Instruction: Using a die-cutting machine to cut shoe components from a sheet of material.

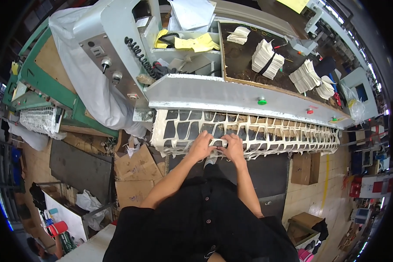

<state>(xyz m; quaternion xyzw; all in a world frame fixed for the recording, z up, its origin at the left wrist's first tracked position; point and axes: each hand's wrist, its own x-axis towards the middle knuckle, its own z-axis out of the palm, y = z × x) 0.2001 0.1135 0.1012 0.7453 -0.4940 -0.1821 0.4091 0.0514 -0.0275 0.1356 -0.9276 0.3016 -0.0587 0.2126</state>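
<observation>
Handling, two-handed: white netting (253, 142) along the grey machine front (218, 93), openings seemingly mostly clear, ragged near edge attached, amount left unclear; my left hand (200, 147) and right hand (233, 147) half-curled at that edge, exact hold hidden.

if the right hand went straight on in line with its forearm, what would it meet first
Likely more white netting, just beyond the right hand, though depth is hard to judge.

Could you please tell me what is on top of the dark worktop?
Mainly cream stacks, one crossed by a black band, sit on the worktop; the surface directly beneath the stacks is hidden.
</observation>
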